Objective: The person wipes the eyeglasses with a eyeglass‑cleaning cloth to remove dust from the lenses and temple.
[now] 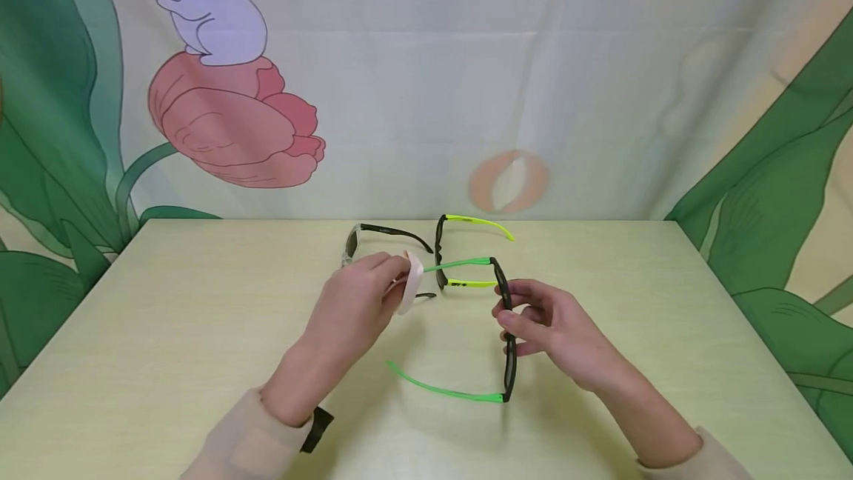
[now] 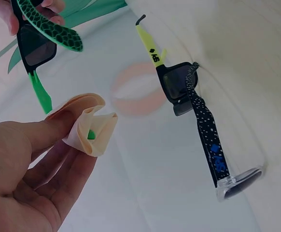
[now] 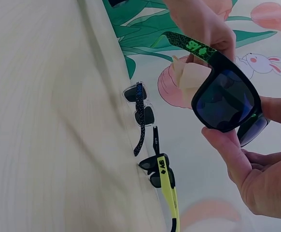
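Observation:
Black-framed sunglasses (image 1: 510, 361) with green temples are held up over the table, temples unfolded and pointing left. My right hand (image 1: 563, 328) grips them by the front frame, thumb on the near side and fingers behind. In the right wrist view their dark lens (image 3: 226, 100) faces the camera. My left hand (image 1: 360, 298) pinches a pale, thin cloth (image 1: 412, 284) folded around the far green temple. In the left wrist view the cloth (image 2: 94, 128) wraps the temple, whose green tip shows inside the fold. The near temple (image 1: 443, 391) hangs free.
Behind my hands, sunglasses with yellow temples (image 1: 476, 221) stand on the wooden table (image 1: 200, 317). Beside them are clear-framed sunglasses (image 1: 352, 243) with dark speckled temples, partly hidden by my left hand. A printed curtain (image 1: 413, 95) hangs along the table's back edge.

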Action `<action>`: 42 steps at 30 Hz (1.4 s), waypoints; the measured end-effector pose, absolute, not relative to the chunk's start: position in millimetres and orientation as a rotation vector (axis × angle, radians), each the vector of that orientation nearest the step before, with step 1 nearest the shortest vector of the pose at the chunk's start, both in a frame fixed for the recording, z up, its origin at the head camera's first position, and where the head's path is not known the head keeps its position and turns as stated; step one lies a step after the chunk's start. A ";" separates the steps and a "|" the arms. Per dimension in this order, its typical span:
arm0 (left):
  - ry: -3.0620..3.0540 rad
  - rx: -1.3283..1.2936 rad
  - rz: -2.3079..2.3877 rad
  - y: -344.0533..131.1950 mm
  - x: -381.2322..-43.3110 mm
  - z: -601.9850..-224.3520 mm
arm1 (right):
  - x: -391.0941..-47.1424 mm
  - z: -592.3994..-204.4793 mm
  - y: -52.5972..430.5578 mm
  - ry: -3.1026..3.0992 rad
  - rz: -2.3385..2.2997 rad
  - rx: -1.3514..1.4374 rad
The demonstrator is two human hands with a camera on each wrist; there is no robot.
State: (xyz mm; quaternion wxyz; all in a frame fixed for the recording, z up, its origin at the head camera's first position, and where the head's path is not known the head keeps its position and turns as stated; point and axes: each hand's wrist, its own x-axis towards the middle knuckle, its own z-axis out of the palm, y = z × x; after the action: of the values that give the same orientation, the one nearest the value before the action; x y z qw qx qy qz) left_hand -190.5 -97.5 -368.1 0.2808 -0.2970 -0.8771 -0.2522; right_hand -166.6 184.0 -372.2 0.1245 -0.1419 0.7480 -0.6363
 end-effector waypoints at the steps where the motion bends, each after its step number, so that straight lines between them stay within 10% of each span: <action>1: -2.350 -0.790 -0.678 -98.8 -190.7 -369.3 | -166.9 -372.2 185.3 2.177 -1.859 -0.412; 42: -2.571 -0.735 -0.585 -126.5 -186.3 -380.4 | -213.2 -389.5 272.2 2.356 -1.757 -0.061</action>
State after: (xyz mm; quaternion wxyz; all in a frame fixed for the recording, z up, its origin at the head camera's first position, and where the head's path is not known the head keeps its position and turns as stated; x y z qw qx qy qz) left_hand -186.3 -126.5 -380.4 0.2008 -0.2629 -0.9201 -0.2095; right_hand -213.2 272.2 -389.5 0.1009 -0.0205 0.7973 -0.5947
